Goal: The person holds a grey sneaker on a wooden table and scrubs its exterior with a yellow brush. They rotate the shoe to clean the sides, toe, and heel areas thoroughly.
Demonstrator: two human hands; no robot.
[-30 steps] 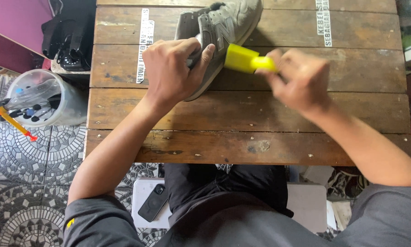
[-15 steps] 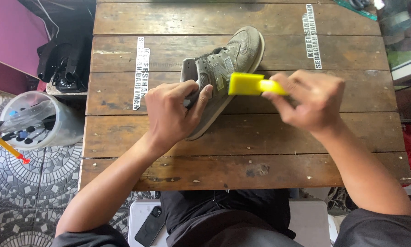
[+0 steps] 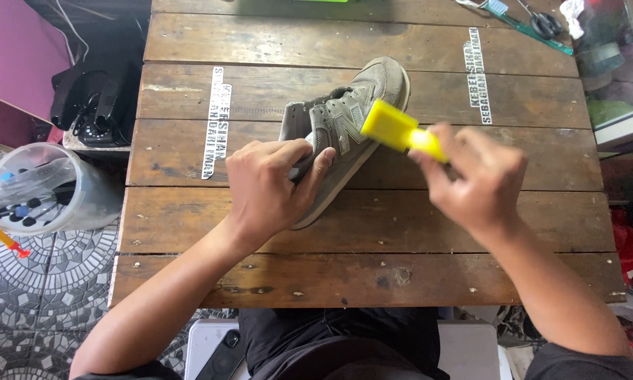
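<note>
grey sneaker (image 3: 344,134) lies on its side on the wooden plank table (image 3: 372,281), toe pointing to the far right, heel toward me. my left hand (image 3: 267,186) is clamped over the heel end, fingers curled around the collar and thumb across the top, pinning the shoe to the boards. my right hand (image 3: 478,176) is wrapped around the handle of a yellow brush (image 3: 397,130), whose blocky head sits against the sneaker's side panel just behind the toe; that hand is a little blurred. off the table's left edge i see a clear plastic tub (image 3: 45,190) of pens on the tiled floor. at the far right corner a pair of scissors (image 3: 545,24) lies on the boards, well apart from the shoe.
</note>
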